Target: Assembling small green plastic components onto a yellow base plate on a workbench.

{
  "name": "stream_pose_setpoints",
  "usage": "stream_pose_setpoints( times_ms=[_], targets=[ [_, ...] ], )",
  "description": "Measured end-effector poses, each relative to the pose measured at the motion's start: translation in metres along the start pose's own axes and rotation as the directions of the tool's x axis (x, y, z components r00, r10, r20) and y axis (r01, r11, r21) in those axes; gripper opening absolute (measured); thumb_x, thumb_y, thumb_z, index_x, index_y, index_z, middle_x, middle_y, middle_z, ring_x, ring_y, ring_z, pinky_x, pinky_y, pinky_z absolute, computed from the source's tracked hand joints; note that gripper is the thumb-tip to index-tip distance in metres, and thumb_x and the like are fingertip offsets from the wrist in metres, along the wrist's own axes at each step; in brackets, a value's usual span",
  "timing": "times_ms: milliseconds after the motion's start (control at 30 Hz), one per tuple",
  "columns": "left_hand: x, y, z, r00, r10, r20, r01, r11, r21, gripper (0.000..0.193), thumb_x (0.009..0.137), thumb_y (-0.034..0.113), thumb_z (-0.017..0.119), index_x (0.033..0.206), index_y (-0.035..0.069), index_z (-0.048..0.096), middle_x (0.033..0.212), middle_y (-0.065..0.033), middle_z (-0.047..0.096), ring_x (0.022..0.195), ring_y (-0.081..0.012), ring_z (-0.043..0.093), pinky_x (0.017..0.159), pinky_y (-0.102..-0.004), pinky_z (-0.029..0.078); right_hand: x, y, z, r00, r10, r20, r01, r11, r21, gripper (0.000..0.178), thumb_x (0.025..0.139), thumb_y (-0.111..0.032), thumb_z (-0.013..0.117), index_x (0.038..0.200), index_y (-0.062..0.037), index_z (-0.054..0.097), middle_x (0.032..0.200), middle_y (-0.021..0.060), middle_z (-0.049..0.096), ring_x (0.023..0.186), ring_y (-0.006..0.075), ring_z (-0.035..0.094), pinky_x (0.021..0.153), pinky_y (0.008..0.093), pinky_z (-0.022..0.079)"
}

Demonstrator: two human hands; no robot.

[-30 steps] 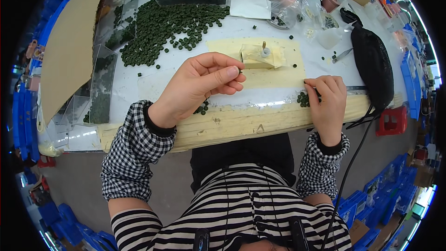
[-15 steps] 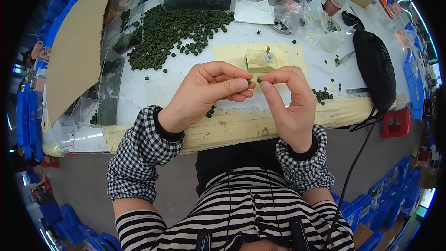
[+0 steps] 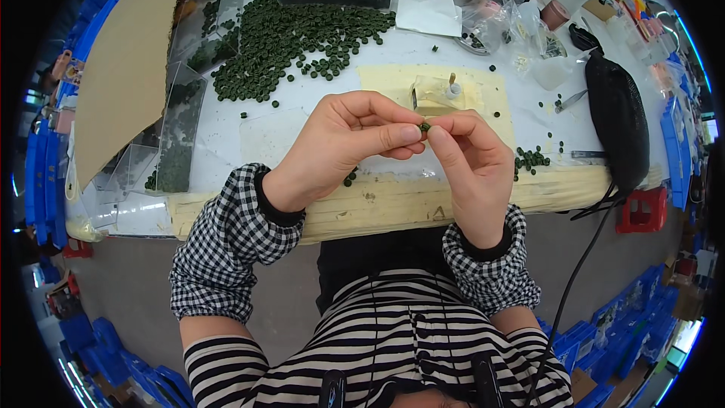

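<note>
Your left hand (image 3: 332, 145) and right hand (image 3: 479, 170) meet just on your side of the one taped block (image 3: 433, 94), thumb and finger of each pinched on at least one small green piece (image 3: 425, 128). One large green heap (image 3: 291, 39), uncountable, lies left of the block; one small cluster (image 3: 532, 158), right.

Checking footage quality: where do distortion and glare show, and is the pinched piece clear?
Head view: blue plastic bins bend along the left rim; head view: white light strip glares upper right; head view: small dark-green piece shows little detail.
</note>
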State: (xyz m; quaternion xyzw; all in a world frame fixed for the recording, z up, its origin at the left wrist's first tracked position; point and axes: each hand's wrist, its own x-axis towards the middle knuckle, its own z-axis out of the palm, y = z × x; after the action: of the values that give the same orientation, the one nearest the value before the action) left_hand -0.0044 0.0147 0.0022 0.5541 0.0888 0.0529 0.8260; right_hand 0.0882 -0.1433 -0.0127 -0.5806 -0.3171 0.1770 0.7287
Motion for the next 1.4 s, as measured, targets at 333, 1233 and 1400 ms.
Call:
stream_pose_setpoints(
  times_ms=[333,1233,1400],
  targets=[
    [-0.001,-0.003,-0.001,0.997,-0.064,-0.032,0.058,0.985,-0.161,0.018,0.089,0.008,0.066,0.103,-0.003,0.066,0.095,-0.0123,0.069,0.085,-0.0152,0.069,0.077,-0.0240,0.058,-0.001,0.007,0.002,0.886,-0.460,0.064,0.436,0.776,-0.456,0.019,0.076,0.002,0.073,0.094,-0.0031,0.072,0.083,0.0042,0.063,0.079,0.0178,0.056,0.071,0.0276,0.045],
    [-0.002,0.001,-0.001,0.994,0.111,-0.010,-0.106,0.969,0.221,0.019,0.085,-0.007,0.063,0.104,-0.003,0.069,0.091,-0.0117,0.069,0.080,-0.0142,0.066,0.072,-0.0243,0.056,0.001,0.011,-0.008,0.841,-0.505,0.196,0.533,0.709,-0.462,0.030,0.071,0.006,0.075,0.099,-0.0047,0.074,0.078,0.0038,0.063,0.068,0.0164,0.054,0.059,0.0268,0.042],
    [-0.004,-0.006,-0.001,0.904,0.419,0.086,-0.404,0.771,0.491,0.019,0.086,-0.006,0.063,0.104,-0.004,0.068,0.094,-0.0122,0.069,0.080,-0.0143,0.066,0.074,-0.0244,0.056,-0.001,0.011,-0.009,0.938,-0.314,0.146,0.343,0.898,-0.274,0.030,0.076,0.004,0.073,0.104,-0.0048,0.073,0.083,0.0044,0.065,0.073,0.0144,0.057,0.064,0.0253,0.045]
  ],
)
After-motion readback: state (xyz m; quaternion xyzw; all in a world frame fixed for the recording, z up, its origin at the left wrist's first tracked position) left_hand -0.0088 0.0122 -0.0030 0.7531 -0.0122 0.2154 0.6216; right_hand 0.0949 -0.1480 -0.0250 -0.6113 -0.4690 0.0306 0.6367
